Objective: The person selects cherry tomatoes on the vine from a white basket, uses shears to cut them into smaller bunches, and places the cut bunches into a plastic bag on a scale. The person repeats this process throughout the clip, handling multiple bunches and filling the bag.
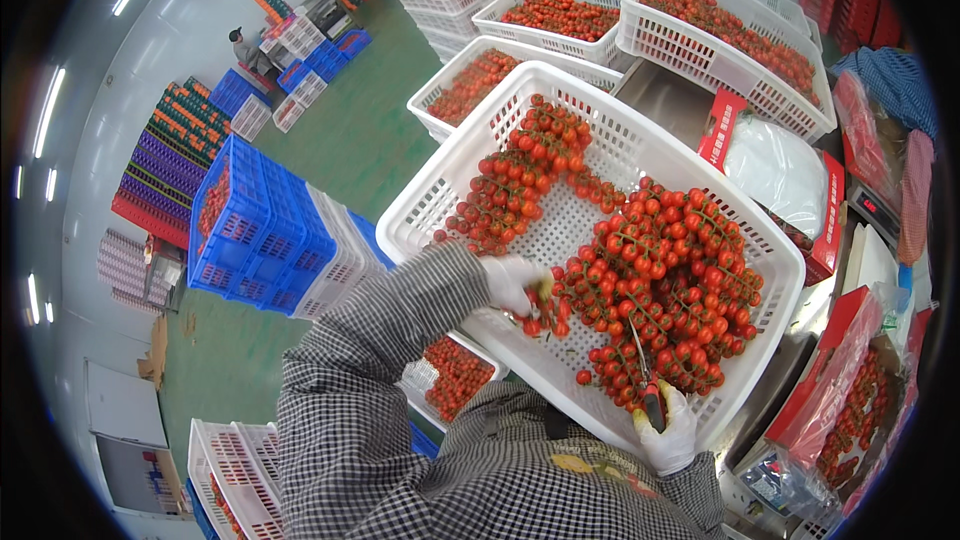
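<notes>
A large white perforated plastic crate (776,255) lies before me with cherry tomatoes on the vine inside. One heap of vine tomatoes (660,262) fills its right part and a smaller row (510,187) lies along its upper left. My left hand (517,283), in a white glove with stained fingertips, holds a small cluster of cherry tomatoes (546,315) low over the crate floor. My right hand (669,427), gloved in white too, grips red-and-black-handled snips (651,397) at the crate's near edge. Their narrow blades point away from me, over the right heap.
More white crates of tomatoes (724,64) stand beyond. At right are a red carton with white plastic bags (780,172), a digital scale (870,202) and an open carton of tomatoes (851,420). Blue crates (262,240) are stacked at left; a seated person (251,52) is far off.
</notes>
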`<state>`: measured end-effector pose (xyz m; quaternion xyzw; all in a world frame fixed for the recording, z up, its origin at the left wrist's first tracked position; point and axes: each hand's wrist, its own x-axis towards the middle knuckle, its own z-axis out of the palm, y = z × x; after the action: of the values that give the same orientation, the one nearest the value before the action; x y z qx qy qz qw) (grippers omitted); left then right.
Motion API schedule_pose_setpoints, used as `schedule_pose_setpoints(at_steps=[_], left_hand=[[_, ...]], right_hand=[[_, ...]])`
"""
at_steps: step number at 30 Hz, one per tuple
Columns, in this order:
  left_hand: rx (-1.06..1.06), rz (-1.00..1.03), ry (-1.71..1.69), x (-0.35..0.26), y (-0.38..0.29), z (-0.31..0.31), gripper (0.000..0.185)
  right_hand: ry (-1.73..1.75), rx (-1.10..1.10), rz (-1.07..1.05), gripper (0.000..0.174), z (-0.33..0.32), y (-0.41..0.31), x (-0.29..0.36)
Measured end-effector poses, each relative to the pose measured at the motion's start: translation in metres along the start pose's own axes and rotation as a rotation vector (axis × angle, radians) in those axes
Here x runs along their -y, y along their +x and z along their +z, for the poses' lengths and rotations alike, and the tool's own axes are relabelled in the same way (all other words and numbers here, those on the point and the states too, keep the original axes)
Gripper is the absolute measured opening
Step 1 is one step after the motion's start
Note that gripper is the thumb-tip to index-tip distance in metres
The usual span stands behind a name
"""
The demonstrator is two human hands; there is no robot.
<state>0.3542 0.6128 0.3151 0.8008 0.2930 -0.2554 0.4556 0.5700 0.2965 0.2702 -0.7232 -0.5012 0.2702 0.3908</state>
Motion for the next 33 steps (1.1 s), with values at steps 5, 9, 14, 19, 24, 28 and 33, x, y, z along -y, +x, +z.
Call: schedule_pose_setpoints(at_steps=[5,9,14,19,24,28,33], left_hand=[[0.159,-0.105,0.472,-0.025,0.026,0.032,0.043],[0.038,-0.242,0.773,-0.010,0.028,0.004,0.055],[0.046,-0.200,0.951,0.026,0.014,-0.032,0.059],[0.083,-0.181,1.261,0.020,0.025,-0.019,0.045],[-0.059,-0.075,0.980,0.016,0.022,-0.036,0.031],[-0.465,0.148,-0.599,0.025,0.013,-0.035,0.024],[-0.533,0.352,-1.241,0.003,0.021,-0.024,0.049]], right_hand=[[-0.024,-0.002,-0.018,0.052,-0.003,0.001,0.002],[-0.027,-0.040,-0.033,0.051,-0.004,0.000,-0.001],[-0.011,-0.040,-0.012,0.051,-0.004,-0.002,-0.003],[-0.005,-0.029,0.007,0.051,-0.005,-0.003,-0.001],[0.003,-0.052,0.040,0.050,-0.010,-0.004,0.000],[0.030,-0.063,0.035,0.048,-0.009,-0.005,0.000],[0.039,-0.038,0.028,0.048,-0.007,-0.004,0.001]])
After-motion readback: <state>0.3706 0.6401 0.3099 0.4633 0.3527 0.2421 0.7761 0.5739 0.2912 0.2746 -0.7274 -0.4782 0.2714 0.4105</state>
